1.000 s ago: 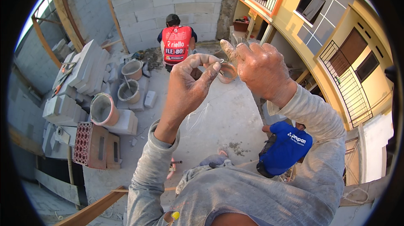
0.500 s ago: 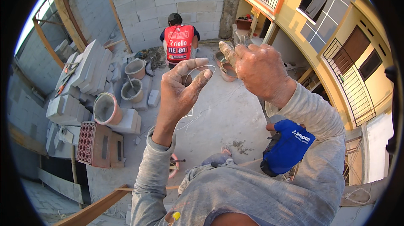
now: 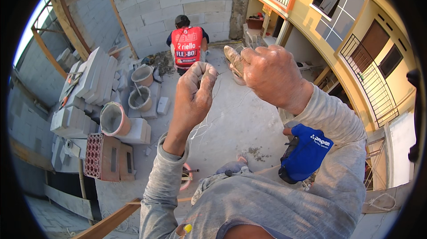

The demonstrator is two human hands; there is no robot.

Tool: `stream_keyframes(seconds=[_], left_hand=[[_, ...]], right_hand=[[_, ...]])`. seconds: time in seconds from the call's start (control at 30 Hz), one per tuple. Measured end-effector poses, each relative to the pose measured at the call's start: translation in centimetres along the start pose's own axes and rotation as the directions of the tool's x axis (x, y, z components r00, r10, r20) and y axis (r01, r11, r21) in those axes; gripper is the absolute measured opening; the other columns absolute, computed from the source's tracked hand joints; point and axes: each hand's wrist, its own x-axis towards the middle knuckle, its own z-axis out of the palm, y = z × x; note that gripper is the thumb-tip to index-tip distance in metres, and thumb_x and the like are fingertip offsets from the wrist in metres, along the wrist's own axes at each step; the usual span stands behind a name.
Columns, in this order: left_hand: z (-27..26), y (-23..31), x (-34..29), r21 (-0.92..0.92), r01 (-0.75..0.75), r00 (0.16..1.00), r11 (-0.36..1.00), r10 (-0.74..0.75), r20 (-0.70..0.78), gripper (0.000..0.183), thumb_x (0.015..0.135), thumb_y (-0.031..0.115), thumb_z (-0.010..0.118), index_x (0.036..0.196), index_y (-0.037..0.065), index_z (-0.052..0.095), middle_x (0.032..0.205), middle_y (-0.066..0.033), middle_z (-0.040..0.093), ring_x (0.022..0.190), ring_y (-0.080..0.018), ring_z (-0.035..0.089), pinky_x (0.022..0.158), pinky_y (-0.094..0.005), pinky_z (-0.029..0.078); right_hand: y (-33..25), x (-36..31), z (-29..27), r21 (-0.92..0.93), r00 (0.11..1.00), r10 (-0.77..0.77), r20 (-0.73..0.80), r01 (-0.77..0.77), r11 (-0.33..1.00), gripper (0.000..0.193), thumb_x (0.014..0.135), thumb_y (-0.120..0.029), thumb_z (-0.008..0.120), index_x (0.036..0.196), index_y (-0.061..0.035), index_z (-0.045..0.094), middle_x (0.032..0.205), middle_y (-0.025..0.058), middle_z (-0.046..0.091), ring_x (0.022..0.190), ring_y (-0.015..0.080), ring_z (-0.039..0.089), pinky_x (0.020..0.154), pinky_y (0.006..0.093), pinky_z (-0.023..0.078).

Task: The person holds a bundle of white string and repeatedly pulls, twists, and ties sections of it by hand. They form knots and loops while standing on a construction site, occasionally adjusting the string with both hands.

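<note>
Open air separates the hands [image 3: 193, 90], while buckets [image 3: 125, 125] and stacked blocks [image 3: 100, 76] obstruct the left side

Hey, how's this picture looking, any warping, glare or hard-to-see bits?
Head view: the yellow building bows along the right, inside a black rim; head view, upper left: bright glare at the edge; head view, middle: the thin strand beneath the left hand is faint against the pale floor.

Bright daylight; edges bowed, corners black.
</note>
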Motion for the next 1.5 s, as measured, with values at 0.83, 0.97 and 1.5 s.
stream_keyframes(seconds=[0.83, 0.97, 1.5], left_hand=[[1.4, 0.4, -1.6, -0.48, 0.113, 0.993, 0.87, -0.11, 0.034, 0.016, 0.095, 0.01, 0.073, 0.106, 0.001, 0.066, 0.094, -0.0015, 0.066, 0.08, -0.0035, 0.057, 0.065, -0.0171, 0.045], [1.8, 0.6, -1.7, -0.445, 0.057, 0.997, 0.894, -0.075, -0.024, 0.014, 0.094, 0.004, 0.072, 0.105, -0.001, 0.067, 0.095, -0.0015, 0.067, 0.082, -0.0037, 0.059, 0.066, -0.0174, 0.047], [2.4, 1.8, -2.8, -0.388, 0.089, 0.985, 0.917, -0.139, -0.101, 0.016, 0.097, 0.008, 0.068, 0.108, -0.003, 0.071, 0.093, -0.0012, 0.07, 0.072, -0.0012, 0.054, 0.06, -0.0158, 0.041]], right_hand=[[-0.9, -1.2, 1.0, 0.799, 0.896, 0.42, -0.142, -0.146, 0.583, 0.013, 0.087, -0.016, 0.073, 0.081, -0.0046, 0.074, 0.062, 0.0116, 0.064, 0.051, 0.0268, 0.063, 0.049, 0.0373, 0.048], [-1.2, -1.5, 0.9, 0.821, 0.886, 0.444, -0.131, -0.154, 0.55, 0.012, 0.087, -0.015, 0.072, 0.081, -0.0049, 0.073, 0.062, 0.0118, 0.064, 0.051, 0.0271, 0.063, 0.049, 0.0377, 0.048], [-2.3, -2.8, 1.7, 0.701, 0.839, 0.441, -0.319, -0.105, 0.705, 0.013, 0.085, -0.012, 0.077, 0.096, -0.0043, 0.074, 0.069, 0.0071, 0.067, 0.053, 0.0218, 0.064, 0.047, 0.0329, 0.049]])
